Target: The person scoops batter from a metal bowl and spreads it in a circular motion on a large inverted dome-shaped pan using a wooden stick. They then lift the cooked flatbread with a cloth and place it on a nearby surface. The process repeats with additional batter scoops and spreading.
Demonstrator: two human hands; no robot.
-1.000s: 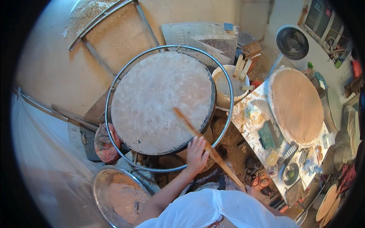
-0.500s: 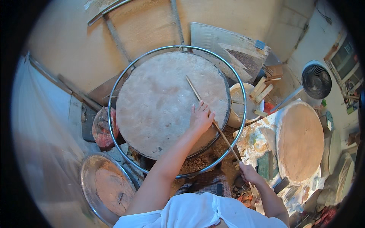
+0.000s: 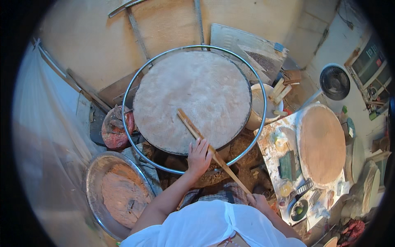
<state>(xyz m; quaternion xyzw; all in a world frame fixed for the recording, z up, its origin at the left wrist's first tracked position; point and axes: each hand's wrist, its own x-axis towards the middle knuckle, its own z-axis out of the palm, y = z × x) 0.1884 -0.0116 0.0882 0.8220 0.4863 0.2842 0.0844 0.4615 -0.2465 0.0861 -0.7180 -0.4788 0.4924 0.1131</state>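
A long flat wooden paddle [image 3: 225, 167] slants from near my body up onto a large round griddle [image 3: 181, 90] with a pale, floury coating. Its far end rests on or just over the near part of the coated surface. My right hand [image 3: 258, 201] closes around the paddle's near end, close to my shirt. Farther along, my left hand [image 3: 199, 158] lies against the paddle's middle, fingers stretched out and pressed to the wood. A shiny metal ring [image 3: 260, 78] circles the griddle, and my left hand is at its near side.
At left stands a metal basin [image 3: 95, 197] of pinkish-brown dough or batter. A round brown sheet stack [image 3: 323, 144] lies on a cluttered side table [image 3: 267, 142] at right. Behind it stand a fan [image 3: 335, 82] and a white bucket [image 3: 256, 103] with wooden pieces.
Both hands and the paddle have drawn back toward my body. The paddle's far end has moved left and nearer, its broad face now showing. The griddle's coating looks paler and more even.
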